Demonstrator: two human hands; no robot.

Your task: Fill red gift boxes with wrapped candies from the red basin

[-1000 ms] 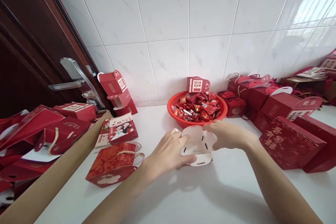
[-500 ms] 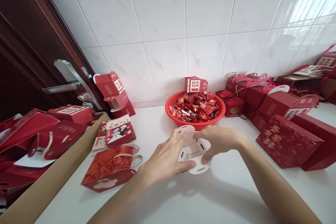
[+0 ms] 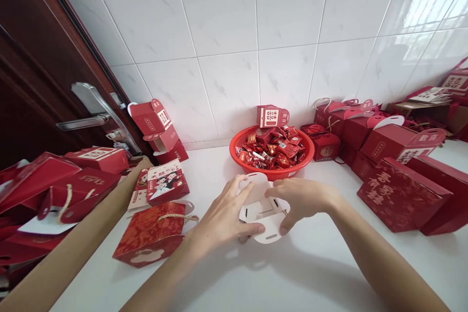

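Note:
A small gift box [image 3: 268,228] stands with its top open in front of me, its white inside, rounded flaps and handle slots showing. My left hand [image 3: 221,214] grips its left side, thumb on the near flap and fingers toward the far flap. On the other side, my right hand [image 3: 305,201] curls round the right flap, thumb at the near corner. A bit of cord shows by each hand. The outer walls are mostly hidden. Just behind the box sits a red plastic basket [image 3: 270,173] heaped with red-wrapped sweets [image 3: 281,148].
Several red boxes [image 3: 398,141] line the right side. A rope-handled red box [image 3: 149,231] and a flat box with a printed couple [image 3: 168,183] lie left. A cardboard carton [image 3: 98,229] of red boxes stands far left by a door [image 3: 32,58]. A tiled wall [image 3: 226,92] closes the back.
Both hands have shifted slightly left with the open box, which now sits a little left of where it was. Its white inside shows a bit more. The surrounding boxes stay put.

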